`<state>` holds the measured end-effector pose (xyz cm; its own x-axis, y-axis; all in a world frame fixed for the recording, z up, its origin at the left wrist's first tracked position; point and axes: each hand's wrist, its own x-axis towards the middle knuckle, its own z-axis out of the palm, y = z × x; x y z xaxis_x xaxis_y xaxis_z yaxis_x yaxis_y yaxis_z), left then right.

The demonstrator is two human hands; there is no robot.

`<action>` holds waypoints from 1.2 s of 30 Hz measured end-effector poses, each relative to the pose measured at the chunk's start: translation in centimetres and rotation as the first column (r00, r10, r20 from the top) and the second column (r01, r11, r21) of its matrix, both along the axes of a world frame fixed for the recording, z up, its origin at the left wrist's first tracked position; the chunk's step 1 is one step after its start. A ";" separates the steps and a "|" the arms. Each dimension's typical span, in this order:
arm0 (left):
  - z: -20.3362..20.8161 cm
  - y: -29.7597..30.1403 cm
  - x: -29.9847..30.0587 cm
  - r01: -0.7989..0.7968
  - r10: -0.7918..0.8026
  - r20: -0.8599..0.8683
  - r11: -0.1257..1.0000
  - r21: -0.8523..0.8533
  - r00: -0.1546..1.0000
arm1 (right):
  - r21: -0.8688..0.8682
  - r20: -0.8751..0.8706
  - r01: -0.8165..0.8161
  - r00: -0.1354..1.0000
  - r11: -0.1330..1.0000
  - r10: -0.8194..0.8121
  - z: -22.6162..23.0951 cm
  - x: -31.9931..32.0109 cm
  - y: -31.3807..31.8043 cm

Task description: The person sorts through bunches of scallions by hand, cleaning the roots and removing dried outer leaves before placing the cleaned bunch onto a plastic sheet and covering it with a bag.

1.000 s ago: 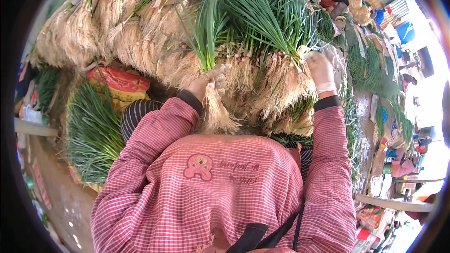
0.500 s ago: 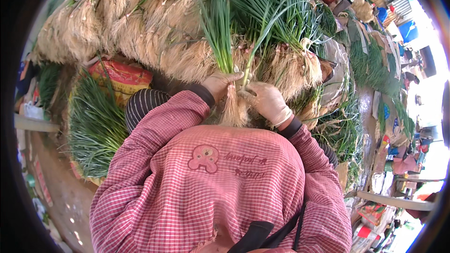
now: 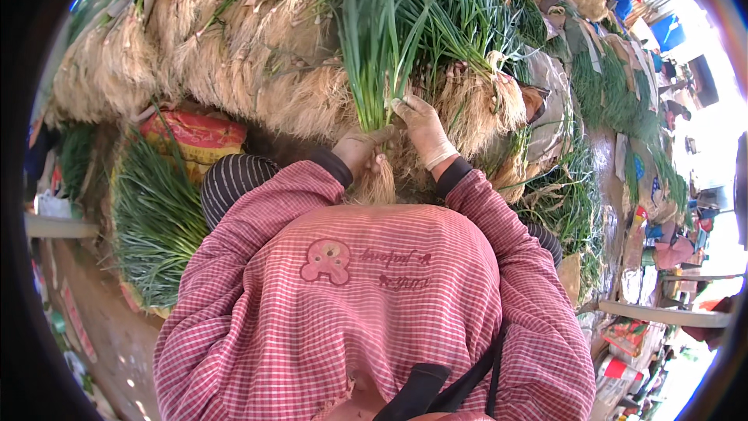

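Note:
My left hand, in a pale glove, is closed round the lower stalks of a bunch of spring onions. The bunch stands upright, green leaves pointing away from me and pale stringy roots hanging below the fist. My gloved right hand is at the bunch's right side, just above the left one, its fingers closed on the stalks there. How many stalks it grips is hidden. Just beyond my hands lies a long heap of spring onions, with dry roots facing me.
A sack of spring onions stands at my left, beside a red and yellow bag. Loose green leaves lie to my right. More onion piles and several people are farther off at the right. My striped knee juts out left.
My right hand has moved up and inward, bringing the single spring onion it held apart against the bunch. My left hand still grips the bunch, which has shifted slightly left.

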<state>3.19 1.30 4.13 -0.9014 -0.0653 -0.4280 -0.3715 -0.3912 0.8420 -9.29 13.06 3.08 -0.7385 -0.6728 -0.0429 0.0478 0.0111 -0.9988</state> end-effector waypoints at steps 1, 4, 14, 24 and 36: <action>-0.1 0.0 0.3 -0.037 0.037 0.004 0.999 0.031 0.999 | -0.054 0.214 0.018 0.977 0.998 -0.006 1.1 0.7 0.1; -0.1 0.4 -0.1 -0.047 0.093 -0.119 0.938 0.343 0.988 | -0.192 0.565 0.126 0.825 0.973 0.005 0.0 -0.1 0.5; -0.6 -0.9 0.0 0.022 -0.023 -0.015 0.997 -0.076 1.000 | 0.749 -0.100 0.661 0.034 0.053 0.994 1.1 -7.5 -0.6; -1.8 -0.3 -0.3 -0.091 0.089 -0.050 0.995 -0.047 0.995 | 0.966 0.226 -0.187 0.291 -0.176 0.930 -5.2 1.9 5.3; -3.0 1.4 -0.3 -0.012 -0.042 -0.251 0.978 -0.210 0.967 | 0.096 -0.123 0.238 0.966 0.967 -0.226 10.4 -12.9 -5.4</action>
